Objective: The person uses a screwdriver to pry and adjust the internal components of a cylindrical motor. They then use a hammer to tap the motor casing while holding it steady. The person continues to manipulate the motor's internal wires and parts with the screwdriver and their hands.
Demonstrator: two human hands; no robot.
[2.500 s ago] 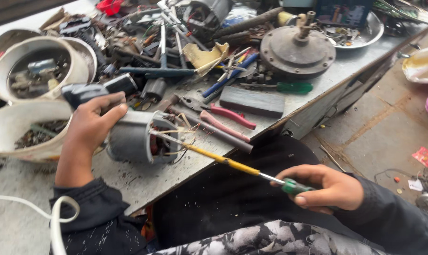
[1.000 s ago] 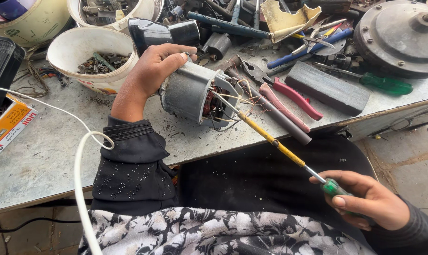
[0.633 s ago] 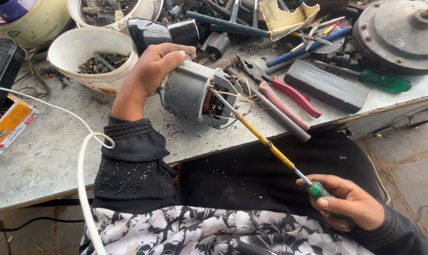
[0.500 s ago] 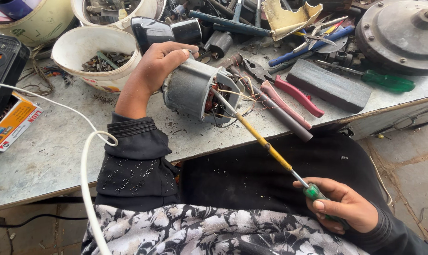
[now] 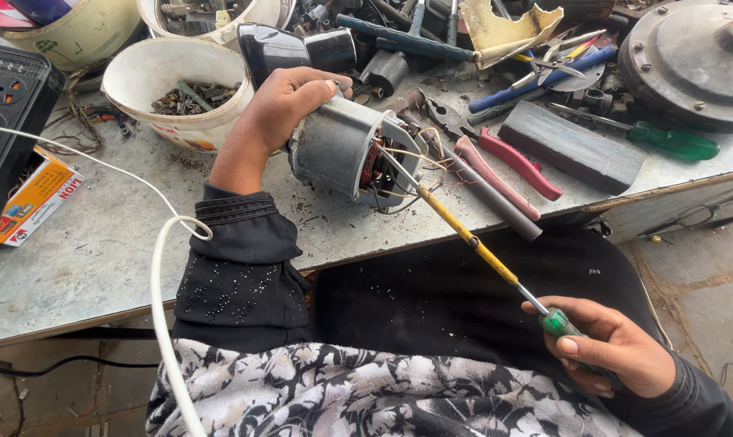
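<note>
Front-left bench (image 5: pixel 83 267): bare grey top, room to pass.
Back: white bowl (image 5: pixel 180 81), tool clutter block the way.
Right of motor (image 5: pixel 342 154): pliers (image 5: pixel 504 162), dark block (image 5: pixel 569 146) crowd in.

Head camera, looking steeply down over the person's lap onto the near edge of the surface.

The single view sits above and just behind the arms, facing forward and down, close enough that the left hand (image 5: pixel 281 109) lies in the upper middle of the frame and the right hand (image 5: pixel 613 348) low at the right. The grey surface (image 5: pixel 83 259) runs slantwise from lower left to upper right, so the view is turned a little against its edge. The patterned clothing fills the bottom border; the floor (image 5: pixel 698 283) shows at the right. The far clutter is cut off by the top border. No second view shares the scene.
</note>
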